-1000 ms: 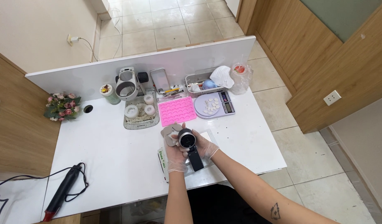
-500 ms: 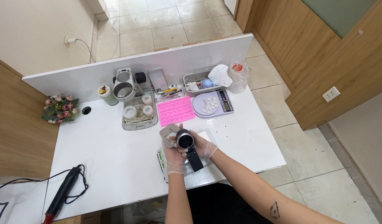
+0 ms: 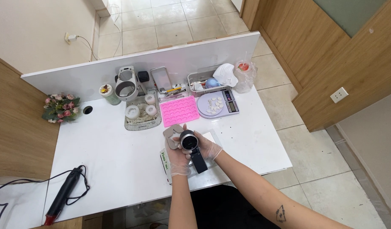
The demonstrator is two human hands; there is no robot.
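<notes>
Both my hands wear thin clear gloves and meet over the middle of the white desk [image 3: 110, 161]. My right hand [image 3: 209, 147] grips a black tool [image 3: 193, 149] with a round silver-rimmed head and a black handle that points toward me. My left hand [image 3: 175, 157] presses a grey cloth [image 3: 171, 135] against the side of the tool's head. Under my hands lies a flat mat or pad [image 3: 165, 162] with a white card on it.
At the back stand a pink silicone mould [image 3: 179, 111], a digital scale [image 3: 219, 105] with white pieces, a grey tray [image 3: 139, 116] with white round pieces, a magnifier [image 3: 126, 82], a small cup [image 3: 106, 92], a bin with a mask [image 3: 212, 78], flowers [image 3: 59, 107]. A black corded tool [image 3: 61, 196] lies front left.
My hands and the black tool stay in the same spot. Only slight turning of the cloth against the tool's head shows.
</notes>
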